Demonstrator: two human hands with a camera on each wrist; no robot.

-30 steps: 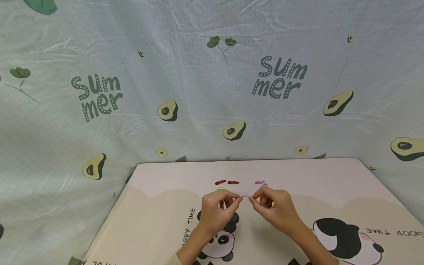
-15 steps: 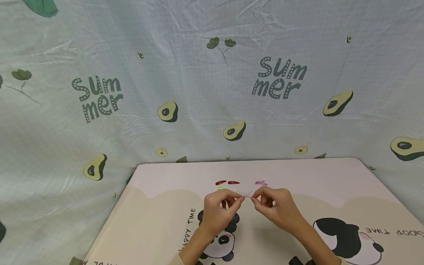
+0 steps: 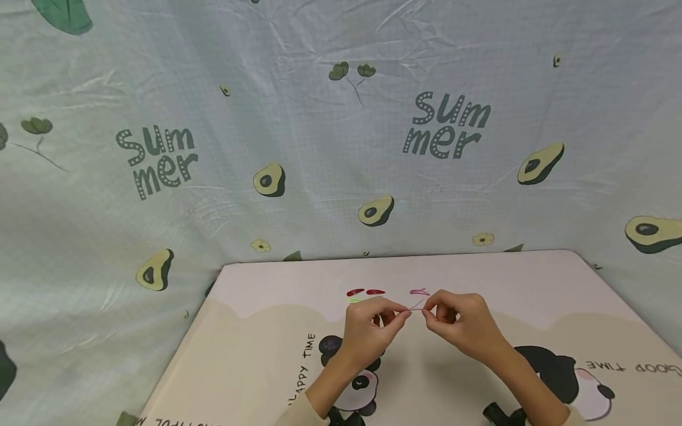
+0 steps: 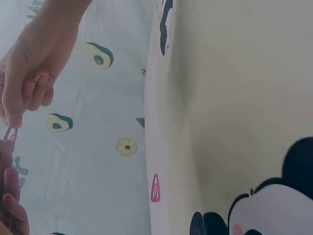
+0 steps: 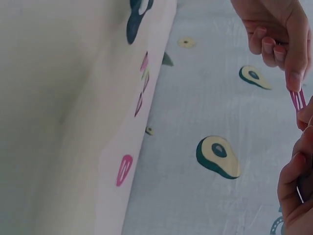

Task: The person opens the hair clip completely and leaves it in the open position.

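Observation:
A pink snap hair clip [image 3: 417, 309] is held in the air between both hands, its thin parts spread apart at an angle. My left hand [image 3: 373, 325] pinches one end between thumb and forefinger. The other end is pinched by my right hand [image 3: 465, 324] in the same way. In the right wrist view the held hair clip [image 5: 297, 101] shows an elongated frame with slots, both hands close around it. The left wrist view catches the clip [image 4: 11, 134] at its left edge, fingertips covering its ends.
Beyond the hands lie two red hair clips [image 3: 355, 292], a light green clip [image 3: 353, 300] partly behind the left hand, and another pink clip [image 3: 419, 291]. The table [image 3: 224, 343] has a printed panda cover. A patterned curtain [image 3: 319, 130] hangs behind its far edge.
Both hands have shifted right and slightly up in the head view, carrying the pink hair clip with them. The pinch of each hand looks the same. The clips on the table stay put.

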